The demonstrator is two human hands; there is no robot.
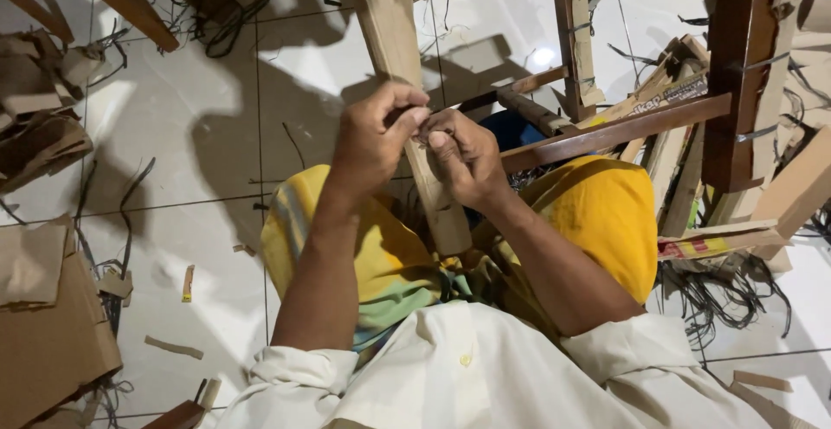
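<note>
I see a cardboard-wrapped wooden leg [407, 100] of an upturned piece of furniture, running from the top of the view down to the person's lap. It is a long, pale brown bar, tilted slightly, and its lower end lies between the knees.

Both hands meet on this leg, about halfway along it. The left hand [376, 135] curls over the leg from the left, fingers bent and closed against the wrapping. The right hand [463, 156] presses in from the right, its fingertips pinched together on something small and thin at the leg's edge; I cannot tell what it is. The two hands touch each other.

Right of the leg, a dark brown wooden crossbar [615, 130] slants upward to a thick dark upright post [736, 74]. Another wrapped leg [576, 31] stands above and right of the hands.

Below the leg, the person's knees are covered by yellow cloth [606, 212], and a cream shirt [467, 377] fills the bottom of the view.

Around the leg lies a white tiled floor [199, 135]. Flat cardboard pieces [43, 308] sit far left of the leg, with torn strips near them. Loose black straps [718, 295] tangle on the floor to the lower right, just beside more stacked cardboard slats [684, 178].
</note>
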